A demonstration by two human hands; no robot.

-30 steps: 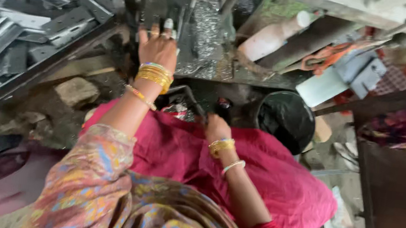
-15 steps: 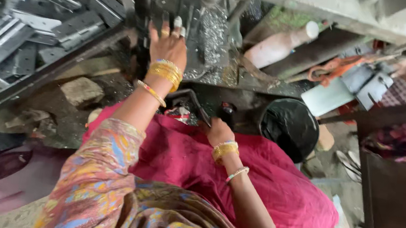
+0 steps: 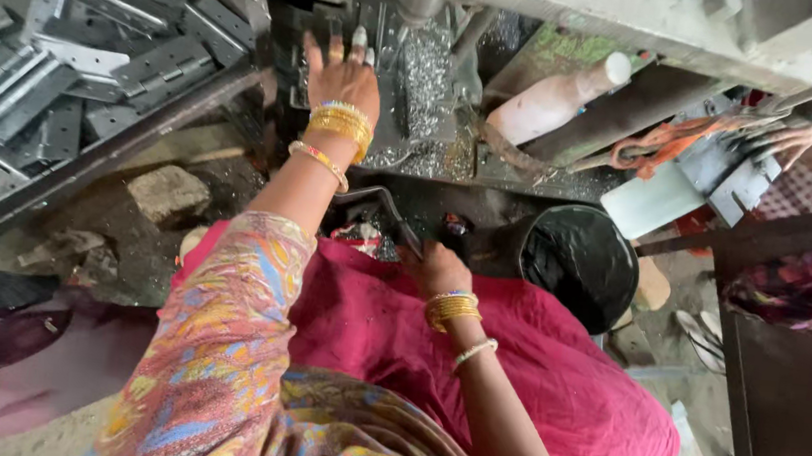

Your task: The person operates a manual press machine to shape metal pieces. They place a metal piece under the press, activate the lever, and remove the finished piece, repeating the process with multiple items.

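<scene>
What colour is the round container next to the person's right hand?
Black and glossy; the container shows best in the head view, just right of the right hand.

Grimy workshop, flat daylight. Dirt floor [image 3: 54, 422] strewn with rubble; pale stone block [image 3: 166, 195] beside slanted metal tray edge. Heap of grey metal hinge plates [image 3: 59, 86] at upper left. Pale machine beam [image 3: 649, 22] across top. Black bucket [image 3: 578, 261] at centre right. Dark table [image 3: 799, 410] at right.
</scene>
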